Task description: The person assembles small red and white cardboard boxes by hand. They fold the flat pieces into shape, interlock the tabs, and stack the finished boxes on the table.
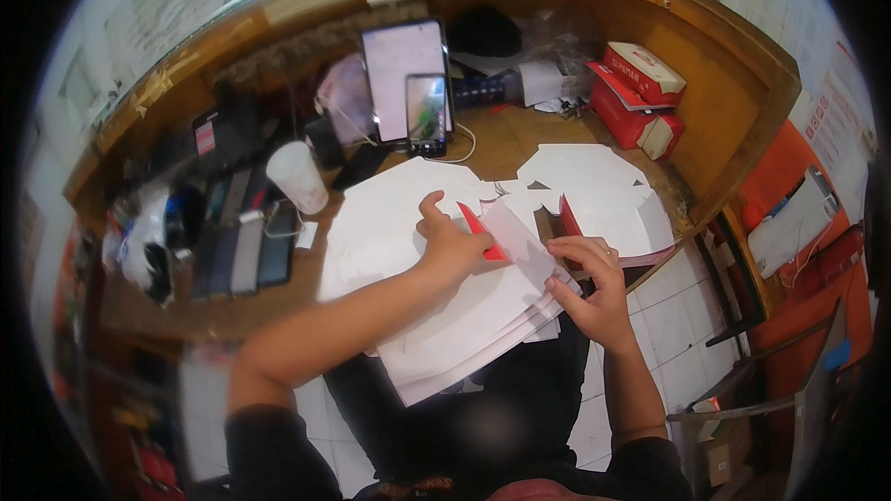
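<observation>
A stack of flat white cardboard box blanks [390, 306] with cut flaps and red undersides lies over the desk edge and above my lap. My left hand [450, 246] rests on the top blank, its fingers apart and one raised. It touches a small raised red flap [482, 234]. Beside that flap a white panel [520, 239] stands folded up at a slant. My right hand [596, 289] pinches this panel's right edge between thumb and fingers. Another white blank [603, 181] lies behind, to the right, with a red flap standing up at its near edge.
A phone [427, 116] leans on a tablet [406, 65] at the back. To the left stand a white paper cup [297, 176] and several phones or cases [243, 237]. Red and white boxes [640, 97] are stacked back right. A metal-framed chair [770, 408] stands right.
</observation>
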Motion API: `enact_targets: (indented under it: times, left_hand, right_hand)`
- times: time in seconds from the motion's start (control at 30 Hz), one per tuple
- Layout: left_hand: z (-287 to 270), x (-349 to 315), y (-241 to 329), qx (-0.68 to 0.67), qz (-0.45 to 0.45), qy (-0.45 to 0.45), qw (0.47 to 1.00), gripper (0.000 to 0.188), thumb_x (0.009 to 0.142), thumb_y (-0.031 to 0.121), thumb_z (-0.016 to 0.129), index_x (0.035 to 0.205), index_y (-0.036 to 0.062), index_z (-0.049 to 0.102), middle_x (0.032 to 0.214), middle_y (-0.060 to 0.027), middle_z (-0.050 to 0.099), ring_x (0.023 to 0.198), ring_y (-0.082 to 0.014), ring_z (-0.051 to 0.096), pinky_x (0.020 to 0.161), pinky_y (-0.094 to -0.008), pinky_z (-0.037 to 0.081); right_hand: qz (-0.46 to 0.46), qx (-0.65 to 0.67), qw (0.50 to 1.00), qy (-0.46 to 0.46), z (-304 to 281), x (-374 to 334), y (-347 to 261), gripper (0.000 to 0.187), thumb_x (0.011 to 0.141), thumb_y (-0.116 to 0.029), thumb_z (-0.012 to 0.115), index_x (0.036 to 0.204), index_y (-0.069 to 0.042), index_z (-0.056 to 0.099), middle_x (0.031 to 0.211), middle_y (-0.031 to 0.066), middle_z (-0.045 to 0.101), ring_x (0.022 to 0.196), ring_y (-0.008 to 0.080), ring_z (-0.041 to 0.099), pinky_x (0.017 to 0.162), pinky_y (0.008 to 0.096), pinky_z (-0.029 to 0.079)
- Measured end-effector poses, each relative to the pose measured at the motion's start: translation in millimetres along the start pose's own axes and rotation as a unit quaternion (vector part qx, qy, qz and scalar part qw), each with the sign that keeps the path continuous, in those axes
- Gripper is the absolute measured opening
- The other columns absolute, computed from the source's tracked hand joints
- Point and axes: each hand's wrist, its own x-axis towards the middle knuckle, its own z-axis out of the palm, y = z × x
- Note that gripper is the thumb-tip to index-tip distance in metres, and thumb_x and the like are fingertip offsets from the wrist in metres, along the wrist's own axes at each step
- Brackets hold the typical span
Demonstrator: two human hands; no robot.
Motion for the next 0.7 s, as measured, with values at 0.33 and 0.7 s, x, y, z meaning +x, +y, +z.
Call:
enact_targets:
  times: [0.33, 0.7]
  left_hand:
    - [-41.1, -49.7, 20.7, -0.338, 0.003, -0.101, 0.936, 0.037, 0.097, 0.006, 0.06, 0.134, 0.003, 0.054, 0.116, -0.0109, 0.064, 0.111, -0.0206, 0.062, 0.098, -0.0393, 0.051]
    - [-69.6, -131.7, 20.3, -0.307, 0.216, -0.029, 0.926, 0.037, 0.1, 0.001, 0.062, 0.135, -0.0028, 0.054, 0.128, -0.0173, 0.066, 0.117, -0.0267, 0.067, 0.101, -0.0425, 0.057]
  right_hand:
    - [-0.135, 0.169, 0.972, -0.096, 23.9, 7.5, -39.3, 0.034, 0.072, -0.007, 0.09, 0.098, -0.005, 0.067, 0.127, 0.0133, 0.068, 0.107, 0.0292, 0.062, 0.09, 0.0393, 0.049]
    - [-0.224, 0.175, 0.958, -0.016, 48.3, 32.4, -88.5, 0.022, 0.073, -0.001, 0.088, 0.093, -0.005, 0.08, 0.1, 0.0077, 0.079, 0.102, 0.0245, 0.072, 0.116, 0.0601, 0.038]
